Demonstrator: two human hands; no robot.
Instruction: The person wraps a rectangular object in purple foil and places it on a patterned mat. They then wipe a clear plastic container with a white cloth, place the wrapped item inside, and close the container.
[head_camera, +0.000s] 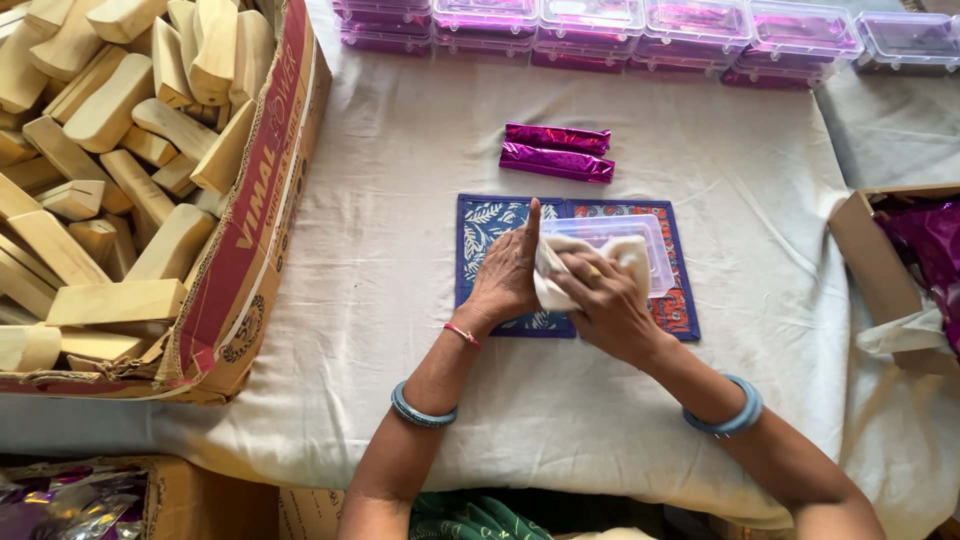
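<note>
Centrally in the frame: left hand (508, 275) and right hand (603, 305) closed together around a cream cloth (560, 272), fingers wrapped about it, left index finger pointing up. Just behind the cloth, touching it, a clear plastic box (628, 240), resting on a blue patterned mat (490, 225) on the cloth-covered surface (400, 200). Above the mat, slightly apart from it, two shiny purple foil packets (557, 152) lying side by side. Along the top edge, a row of clear lidded boxes with purple contents (640, 25). At upper left, a large cardboard carton (265, 190) full of pale wooden blocks (110, 120). At right edge, a smaller carton (865, 250) holding purple foil.
</note>
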